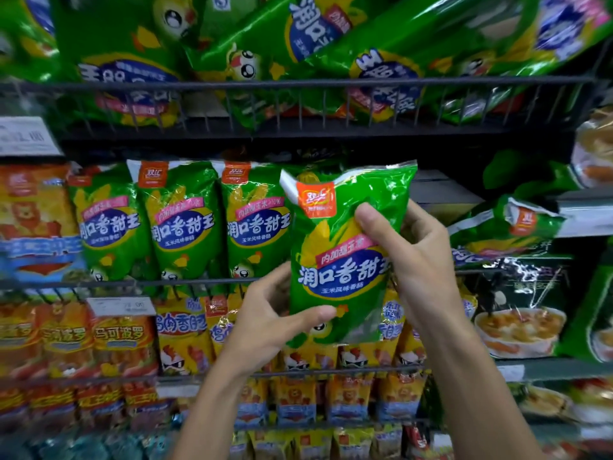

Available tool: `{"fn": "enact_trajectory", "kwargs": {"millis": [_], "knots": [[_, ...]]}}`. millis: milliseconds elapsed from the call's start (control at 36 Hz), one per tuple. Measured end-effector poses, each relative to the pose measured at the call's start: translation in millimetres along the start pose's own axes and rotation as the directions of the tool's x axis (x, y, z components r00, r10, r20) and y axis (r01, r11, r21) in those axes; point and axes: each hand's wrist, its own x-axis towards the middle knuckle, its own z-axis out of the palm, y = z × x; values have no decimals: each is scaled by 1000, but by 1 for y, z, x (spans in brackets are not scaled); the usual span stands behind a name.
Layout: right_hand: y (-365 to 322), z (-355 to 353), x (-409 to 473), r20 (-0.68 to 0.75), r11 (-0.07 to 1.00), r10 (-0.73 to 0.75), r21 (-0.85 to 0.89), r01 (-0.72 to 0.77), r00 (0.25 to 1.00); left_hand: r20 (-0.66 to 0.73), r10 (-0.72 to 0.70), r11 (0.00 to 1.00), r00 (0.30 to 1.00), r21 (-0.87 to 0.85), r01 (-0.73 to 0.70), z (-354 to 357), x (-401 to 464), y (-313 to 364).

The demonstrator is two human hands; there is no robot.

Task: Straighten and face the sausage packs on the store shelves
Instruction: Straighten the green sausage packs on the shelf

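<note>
Both bare hands hold one glossy green plastic sausage pack (341,257) upright in front of the middle shelf, its printed face with the orange logo square and blue label band turned toward the camera. The left hand (268,322) cups the lower left corner — thumb laid across the front near the bottom edge, the other fingers behind the pack. The right hand (416,257) grips the right side higher up, thumb pressing the front just below the orange logo, fingers curled round the back edge.

Just left of the held pack stand three matching green packs (185,224) side by side, upright and facing out behind the black wire shelf rail (126,283). To the right another green pack (504,227) lies tilted on its side. Above, large green bags (298,54) lean at angles behind the upper wire fence. Below — rows of yellow and orange packs (185,336).
</note>
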Motion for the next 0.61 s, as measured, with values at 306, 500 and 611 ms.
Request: {"fn": "enact_trajectory", "kwargs": {"millis": [306, 500, 611], "knots": [[28, -29, 0, 201, 991, 88, -119, -65, 976, -138, -22, 990, 990, -139, 2, 11, 14, 5], [23, -36, 16, 291, 979, 121, -192, -66, 949, -126, -17, 997, 992, -77, 7, 7, 32, 14], [22, -35, 19, 364, 978, 157, -185, -94, 918, -132, 16, 999, 991, -36, -21, 6, 42, 20]]}}
